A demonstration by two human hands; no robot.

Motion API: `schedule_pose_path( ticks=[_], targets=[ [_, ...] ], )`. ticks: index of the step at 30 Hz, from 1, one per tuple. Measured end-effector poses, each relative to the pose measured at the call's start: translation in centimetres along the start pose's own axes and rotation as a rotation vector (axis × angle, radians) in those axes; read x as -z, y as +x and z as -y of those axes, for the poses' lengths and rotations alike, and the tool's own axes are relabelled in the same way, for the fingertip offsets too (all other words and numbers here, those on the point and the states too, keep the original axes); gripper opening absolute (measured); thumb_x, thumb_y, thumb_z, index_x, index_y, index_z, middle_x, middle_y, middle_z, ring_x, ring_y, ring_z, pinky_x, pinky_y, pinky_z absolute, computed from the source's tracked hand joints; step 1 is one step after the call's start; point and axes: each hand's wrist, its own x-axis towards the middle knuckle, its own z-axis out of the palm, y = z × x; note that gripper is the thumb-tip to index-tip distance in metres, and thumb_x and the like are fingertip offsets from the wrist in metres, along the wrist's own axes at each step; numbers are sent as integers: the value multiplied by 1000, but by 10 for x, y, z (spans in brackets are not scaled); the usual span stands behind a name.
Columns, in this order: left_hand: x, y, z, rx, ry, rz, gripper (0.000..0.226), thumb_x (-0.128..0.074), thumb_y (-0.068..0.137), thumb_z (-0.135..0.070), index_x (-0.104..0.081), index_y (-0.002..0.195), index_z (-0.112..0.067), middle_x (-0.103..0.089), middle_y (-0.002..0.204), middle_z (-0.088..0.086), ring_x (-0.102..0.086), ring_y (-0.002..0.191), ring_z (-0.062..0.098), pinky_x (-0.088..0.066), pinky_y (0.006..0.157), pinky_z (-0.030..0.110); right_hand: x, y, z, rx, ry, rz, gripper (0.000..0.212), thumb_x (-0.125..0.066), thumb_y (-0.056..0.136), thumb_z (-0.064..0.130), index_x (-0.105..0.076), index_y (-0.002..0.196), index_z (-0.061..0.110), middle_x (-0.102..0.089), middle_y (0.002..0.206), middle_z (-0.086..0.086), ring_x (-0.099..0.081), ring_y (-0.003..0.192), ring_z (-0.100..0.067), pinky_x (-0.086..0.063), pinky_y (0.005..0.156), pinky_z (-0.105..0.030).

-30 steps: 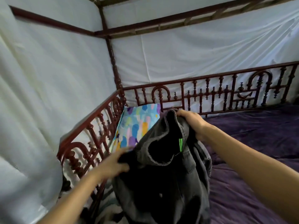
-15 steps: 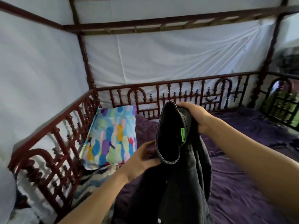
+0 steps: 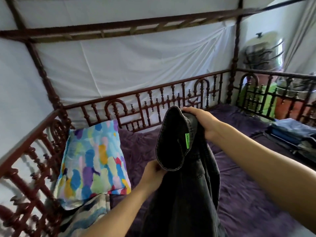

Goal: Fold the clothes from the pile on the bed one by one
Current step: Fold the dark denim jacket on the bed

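A dark grey denim garment with a small green label hangs in the air over the purple bed cover. My right hand grips its upper edge near the waistband or collar. Lower and to the left, my left hand pinches the rounded hem of that same opening. The rest of the garment drops out of the frame's bottom. A stack of blue and dark clothes lies at the right side of the bed.
A colourful patterned pillow leans against the dark red carved wooden rail at the left. A second patterned cushion lies below it. White cloth hangs around the bed frame. A fan stands beyond the right rail.
My view has swung to the right, bringing the right rail and the clothes stack into sight. My left hand has moved under the garment's opening and closed on its hem.
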Motion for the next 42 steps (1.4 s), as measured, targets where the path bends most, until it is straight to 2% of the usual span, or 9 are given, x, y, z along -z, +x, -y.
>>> schedule_pose_path(
  ticks=[5,12,15,19,23,27,31,37,42],
  targets=[
    [101,55,-23,186,-414,-336,24,-45,97,-10,-62,81,-13,-63,65,-2,-52,61,12,-43,44,19,8,0,-9,156,-277,-136,43,-56,92,49,-73,93,10,-75,83,-4,-70,72,-16,-57,76,-30],
    [184,121,-63,-391,293,-174,36,-43,94,-31,-54,76,-2,-58,73,12,-49,69,16,-39,63,38,-8,1,-89,340,-970,1,74,-78,53,68,-62,111,26,-69,104,14,-63,98,-1,-50,86,-25],
    [198,134,-80,-574,513,-169,26,-41,92,-35,-53,85,-12,-59,79,12,-58,78,31,-41,67,43,-9,10,-113,271,-1301,-110,46,-79,64,58,-62,80,17,-65,81,8,-60,77,-7,-46,68,-32],
    [229,148,-80,-496,784,-407,28,-43,87,-34,-53,108,-19,-64,99,24,-59,93,47,-44,73,45,-18,0,-81,378,-746,-185,37,-68,85,36,-59,72,2,-52,67,4,-47,63,-4,-41,61,-32],
    [240,165,-64,-260,554,-545,51,-42,79,-36,-56,117,-6,-60,114,30,-55,109,47,-44,88,50,-57,-27,-34,466,-514,-42,27,-59,95,26,-64,91,0,-65,80,-2,-61,73,-13,-51,67,-32],
    [232,195,-57,-120,728,-473,36,-64,86,-13,-56,117,3,-58,111,36,-55,106,51,-45,93,56,-63,-22,-28,413,-557,-37,46,-54,96,36,-62,90,-9,-62,77,-5,-61,70,-15,-50,65,-34],
    [187,216,-67,-324,996,-356,34,-62,87,-9,-53,119,-4,-60,102,35,-58,96,53,-44,81,53,-11,-2,-43,310,-551,-164,48,-52,98,36,-62,82,-8,-60,71,-2,-58,63,-10,-47,60,-30],
    [51,293,-55,-366,745,-5,30,-43,75,-29,-61,91,-12,-66,98,22,-62,96,41,-50,75,46,108,33,-94,167,-579,-294,44,-51,98,36,-53,68,4,-46,65,-2,-44,59,-14,-35,56,-33],
    [-126,360,-43,-217,624,121,26,-48,85,-26,-47,63,-13,-55,69,12,-58,75,32,-39,62,37,257,62,-131,45,-292,-407,40,-47,101,27,-66,95,-9,-64,84,-10,-58,78,-22,-47,72,-36]
  ],
)
